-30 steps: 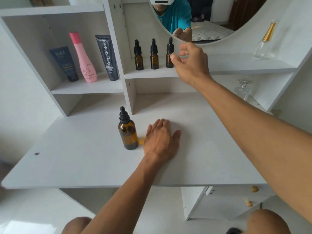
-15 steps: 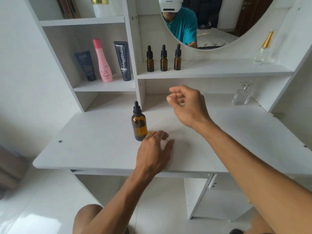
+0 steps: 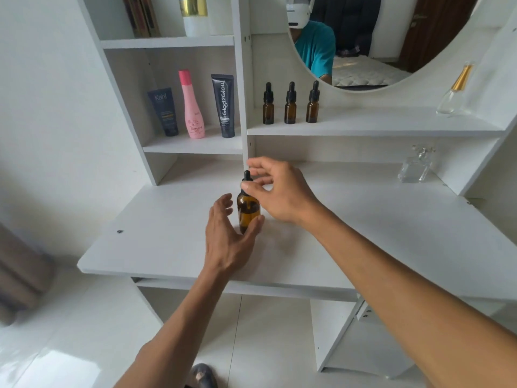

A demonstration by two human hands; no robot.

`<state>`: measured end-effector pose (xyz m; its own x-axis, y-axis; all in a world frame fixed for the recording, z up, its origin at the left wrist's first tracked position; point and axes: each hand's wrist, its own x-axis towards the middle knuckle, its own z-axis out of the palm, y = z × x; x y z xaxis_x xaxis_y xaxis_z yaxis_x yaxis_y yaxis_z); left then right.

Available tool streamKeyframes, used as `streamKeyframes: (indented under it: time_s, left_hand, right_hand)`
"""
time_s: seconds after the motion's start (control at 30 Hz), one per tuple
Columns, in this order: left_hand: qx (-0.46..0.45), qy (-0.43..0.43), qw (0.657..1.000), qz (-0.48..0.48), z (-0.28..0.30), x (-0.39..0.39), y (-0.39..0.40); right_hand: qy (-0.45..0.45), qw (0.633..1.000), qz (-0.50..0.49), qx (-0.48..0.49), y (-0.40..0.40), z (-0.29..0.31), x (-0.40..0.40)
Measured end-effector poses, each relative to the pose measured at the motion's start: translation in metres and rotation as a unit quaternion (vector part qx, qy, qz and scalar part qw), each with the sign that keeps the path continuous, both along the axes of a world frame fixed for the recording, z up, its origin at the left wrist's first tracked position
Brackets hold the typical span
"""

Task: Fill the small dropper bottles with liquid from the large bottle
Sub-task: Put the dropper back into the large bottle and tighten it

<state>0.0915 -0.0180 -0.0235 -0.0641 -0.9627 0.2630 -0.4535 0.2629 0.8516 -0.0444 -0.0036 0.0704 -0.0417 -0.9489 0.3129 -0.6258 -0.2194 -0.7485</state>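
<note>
Both hands have closed in on the large bottle (image 3: 248, 211) since half a second ago, when my right hand (image 3: 282, 191) hung in the air above the desk (image 3: 391, 233) and my left hand (image 3: 228, 236) lay flat beside the glass. Now my left hand cups the amber body from the near side, fingers spread, thumb against the lower right of it; from this angle I think it is only just touching and not yet gripping. My right hand is at the black dropper cap (image 3: 246, 180), thumb against the collar and forefinger arched over the rubber bulb, though I cannot tell whether the pinch is made.

That bottle stands upright near the middle of the desk, in front of the shelf divider. The three small dropper bottles (image 3: 290, 103) are in a row on the shelf (image 3: 377, 127) above, well apart from it, caps on.

Glass like this is hard, smooth and a little slippery, and would break if knocked off the edge, so I should wrap the body firmly at its widest part. The cap wants turning by its ridged collar, not the soft bulb, which would only squash.
</note>
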Motion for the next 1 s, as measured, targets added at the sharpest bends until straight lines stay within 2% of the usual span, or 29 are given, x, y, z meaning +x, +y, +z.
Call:
streamKeyframes:
  time_s: [0.17, 0.67, 0.8, 1.0]
  left_hand:
    - [-0.011, 0.033, 0.998, -0.043, 0.002, -0.01, -0.007]
    - [-0.008, -0.002, 1.0, -0.017, 0.003, -0.016, -0.013]
    - [-0.004, -0.003, 1.0, -0.017, 0.002, -0.018, -0.012]
    - [-0.007, -0.007, 1.0, -0.01, 0.006, -0.018, -0.011]
  right_hand:
    - [0.017, 1.0, 0.004, 0.016, -0.008, -0.005, 0.005]
    - [0.058, 0.998, -0.006, -0.013, -0.014, -0.006, 0.001]
    - [0.03, 0.999, 0.017, 0.013, -0.012, -0.002, -0.003]
    - [0.041, 0.999, -0.006, -0.009, -0.014, 0.004, -0.002]
